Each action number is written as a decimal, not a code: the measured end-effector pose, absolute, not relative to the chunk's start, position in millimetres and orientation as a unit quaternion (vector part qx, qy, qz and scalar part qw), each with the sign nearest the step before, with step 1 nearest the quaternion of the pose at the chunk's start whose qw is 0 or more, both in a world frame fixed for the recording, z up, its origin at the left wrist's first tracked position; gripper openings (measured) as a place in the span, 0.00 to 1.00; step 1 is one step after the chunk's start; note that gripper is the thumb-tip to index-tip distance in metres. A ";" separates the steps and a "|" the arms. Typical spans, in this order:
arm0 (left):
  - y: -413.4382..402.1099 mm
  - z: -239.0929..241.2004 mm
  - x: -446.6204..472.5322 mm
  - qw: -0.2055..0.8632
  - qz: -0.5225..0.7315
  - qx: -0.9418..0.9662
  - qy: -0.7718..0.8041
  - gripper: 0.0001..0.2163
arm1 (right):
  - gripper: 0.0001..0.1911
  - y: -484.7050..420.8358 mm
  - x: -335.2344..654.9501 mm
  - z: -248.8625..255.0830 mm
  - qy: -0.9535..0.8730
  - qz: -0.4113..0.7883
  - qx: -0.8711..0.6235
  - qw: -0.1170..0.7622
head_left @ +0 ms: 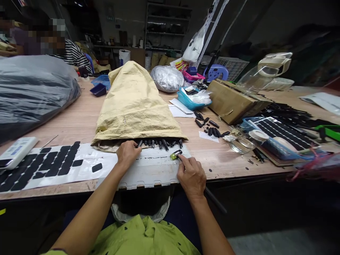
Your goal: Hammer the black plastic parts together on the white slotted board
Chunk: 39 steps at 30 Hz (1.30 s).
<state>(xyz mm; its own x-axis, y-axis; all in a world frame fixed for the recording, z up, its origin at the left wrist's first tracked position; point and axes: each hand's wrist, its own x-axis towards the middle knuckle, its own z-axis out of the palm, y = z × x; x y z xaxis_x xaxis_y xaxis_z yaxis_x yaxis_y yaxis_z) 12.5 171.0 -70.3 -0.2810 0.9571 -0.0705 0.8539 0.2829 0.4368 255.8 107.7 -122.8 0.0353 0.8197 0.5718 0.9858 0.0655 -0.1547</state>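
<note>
A cream woven sack point(135, 102) lies on the table with its mouth towards me. Several small black tubular parts point(164, 144) with pale tips poke out of it onto a white board point(148, 170). At the left of the mouth, my left hand point(129, 153) is closed, its fingertips at one dark tubular part. My right hand point(192, 175) is curled at the board's right side, its index finger against a short black cylinder point(176, 154) with a yellow-green end. A dark rod point(215, 200) slants out below this hand; its link to the palm is hidden.
A sheet of black stickers point(61, 159) and a white device point(18, 152) lie left, before a large grey plastic bag point(34, 92). Loose black parts point(212, 131), a cardboard box point(233, 99) and a blue basket point(287, 138) stand right. A co-worker in stripes point(75, 53) sits back left.
</note>
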 end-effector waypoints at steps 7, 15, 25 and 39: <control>129.7 -64.1 18.0 0.302 0.202 0.616 0.699 0.09 | 0.17 107.3 255.1 -122.8 -0.676 -0.149 -0.667 0.275; 139.1 -97.6 52.4 0.202 0.256 0.743 0.584 0.07 | 0.17 108.0 260.1 -121.1 -0.671 -0.100 -0.673 0.295; 142.9 -101.9 48.5 0.231 0.255 0.739 0.579 0.08 | 0.17 93.3 249.5 -100.2 -0.652 0.132 -0.608 0.434; 141.9 -101.0 50.0 0.239 0.255 0.736 0.580 0.09 | 0.17 91.1 229.3 -92.4 -0.700 0.139 -0.582 0.390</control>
<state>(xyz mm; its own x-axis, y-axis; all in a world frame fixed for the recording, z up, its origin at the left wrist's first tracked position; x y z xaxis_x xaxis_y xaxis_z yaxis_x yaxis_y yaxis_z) 50.0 141.9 -101.0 0.1973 0.9753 0.0990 0.7315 -0.2137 0.6475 229.3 91.1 -92.4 -0.0193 0.9232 0.3839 0.7067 0.2842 -0.6479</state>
